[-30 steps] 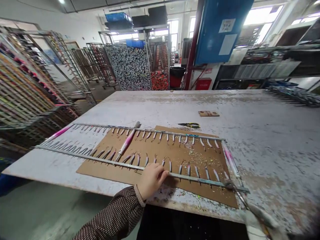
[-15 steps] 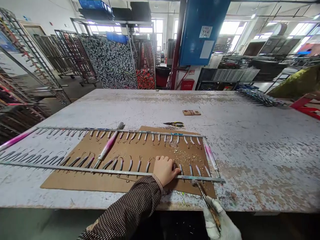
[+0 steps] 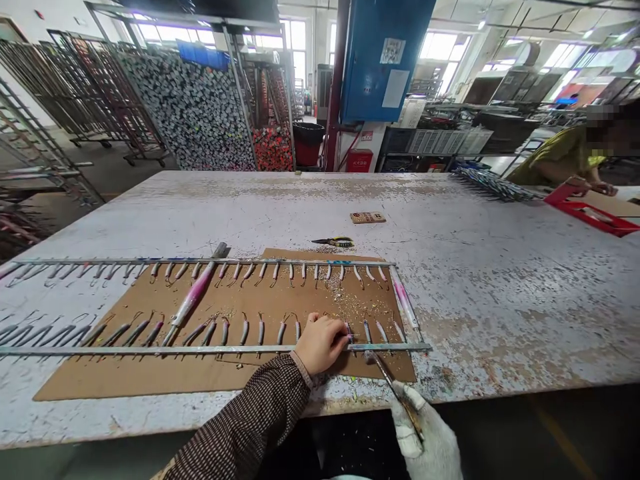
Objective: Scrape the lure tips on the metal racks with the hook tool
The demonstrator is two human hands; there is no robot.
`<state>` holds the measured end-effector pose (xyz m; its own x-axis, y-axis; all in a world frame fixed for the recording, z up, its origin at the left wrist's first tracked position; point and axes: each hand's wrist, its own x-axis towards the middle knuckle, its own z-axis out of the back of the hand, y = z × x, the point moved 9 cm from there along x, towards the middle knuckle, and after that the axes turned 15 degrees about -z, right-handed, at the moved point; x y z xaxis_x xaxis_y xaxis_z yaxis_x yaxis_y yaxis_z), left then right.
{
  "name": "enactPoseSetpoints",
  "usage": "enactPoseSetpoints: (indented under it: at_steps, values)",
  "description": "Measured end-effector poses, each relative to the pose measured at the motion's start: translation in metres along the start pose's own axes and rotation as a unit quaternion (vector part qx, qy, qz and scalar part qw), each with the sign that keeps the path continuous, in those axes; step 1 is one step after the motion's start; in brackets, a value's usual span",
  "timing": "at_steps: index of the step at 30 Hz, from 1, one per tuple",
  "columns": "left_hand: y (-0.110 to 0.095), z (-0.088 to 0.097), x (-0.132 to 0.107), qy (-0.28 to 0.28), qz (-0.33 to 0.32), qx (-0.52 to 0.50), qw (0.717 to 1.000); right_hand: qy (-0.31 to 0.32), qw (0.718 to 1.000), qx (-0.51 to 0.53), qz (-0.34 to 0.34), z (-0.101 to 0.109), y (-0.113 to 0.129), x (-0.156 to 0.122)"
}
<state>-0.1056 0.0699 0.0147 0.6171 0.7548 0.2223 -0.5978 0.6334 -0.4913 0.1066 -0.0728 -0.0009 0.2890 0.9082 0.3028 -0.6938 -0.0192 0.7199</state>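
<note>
A metal rack frame (image 3: 200,349) with rows of short hooks, coated in grey and pink paint, lies on a brown cardboard sheet (image 3: 125,380). My bare left hand (image 3: 321,343) rests over its near bar, thumb and fingertips closed on one coated hook (image 3: 349,329). What the other fingers touch is hidden. In a white glove, my right hand (image 3: 427,433) grips a hammer-like tool (image 3: 387,380) with a small round grey head. That head sits just below the near bar, to the right of my left hand. Pale paint chips (image 3: 345,300) are scattered between the bars.
Yellow-and-black pliers (image 3: 334,241) and a small wooden-looking plate (image 3: 368,217) lie beyond the frame. At the far right are a bundle of metal pieces (image 3: 493,185), a red tray (image 3: 595,217) and another person (image 3: 555,157). The worn table's front edge (image 3: 500,395) runs near me.
The view has turned right and the table things appear shifted left; the other person now shows. My left fingertips show a pinch on a hook; the tool stays beside the near bar.
</note>
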Motion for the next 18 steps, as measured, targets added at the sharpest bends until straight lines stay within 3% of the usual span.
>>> enactPoseSetpoints:
  at_steps: [5,9,12,14,18]
  values:
    - [-0.009,0.002,0.001,0.015,-0.050,0.005,0.999,-0.040,0.999,-0.025,0.020,0.020,0.017,0.014]
    - [-0.011,0.000,0.003,0.029,-0.055,0.013,0.998,-0.050,0.997,-0.022,0.048,0.038,0.033,0.021]
    - [-0.012,0.001,0.003,0.023,-0.054,0.016,0.998,-0.091,0.993,-0.038,0.069,0.050,0.044,0.020]
    - [-0.012,0.001,0.004,0.021,-0.051,0.020,0.998,-0.097,0.988,-0.067,0.103,0.045,0.052,0.018]
    - [-0.012,0.000,0.004,0.025,-0.047,0.024,0.998,-0.030,0.980,-0.103,0.168,0.019,0.059,0.015]
